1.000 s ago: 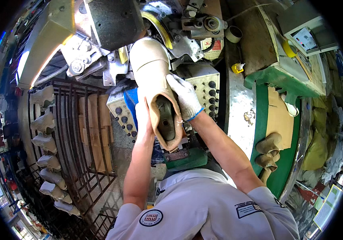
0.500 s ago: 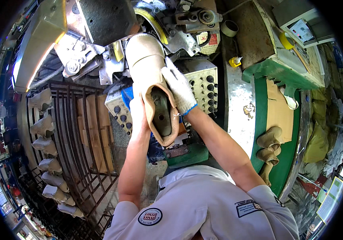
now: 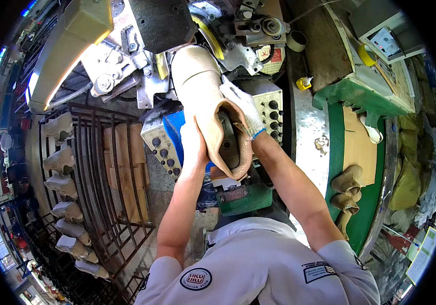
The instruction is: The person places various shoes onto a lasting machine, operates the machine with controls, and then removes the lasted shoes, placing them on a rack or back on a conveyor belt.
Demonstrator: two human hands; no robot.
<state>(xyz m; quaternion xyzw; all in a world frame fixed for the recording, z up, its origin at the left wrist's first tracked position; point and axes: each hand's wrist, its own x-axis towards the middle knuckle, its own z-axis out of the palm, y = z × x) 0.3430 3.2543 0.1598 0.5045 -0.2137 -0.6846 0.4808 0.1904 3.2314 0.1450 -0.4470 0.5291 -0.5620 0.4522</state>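
A beige shoe upper [image 3: 197,86] on a dark last [image 3: 226,145] lies between my hands. Its toe points away from me, up against the metal clamp parts of a machine [image 3: 149,84]; its heel end is toward me. My bare left hand [image 3: 193,142] is wrapped round its left side, fingers partly hidden beneath. Along the right side, my right hand [image 3: 247,112], in a white glove with a blue cuff, presses near the collar. A dark metal block [image 3: 164,23] overhangs just left of the toe.
Knobbed control boxes [image 3: 269,101] flank the shoe. On the left stands a barred rack [image 3: 111,168] with several beige uppers [image 3: 65,185]. To the right, a green bench [image 3: 368,208] carries cardboard [image 3: 356,147] and more beige uppers [image 3: 347,180]. A yellow tape measure [image 3: 304,83] lies nearby.
The shoe's heel end has swung to the right, both hands moving with it, while the toe stays by the clamps. The whole view has shifted slightly.
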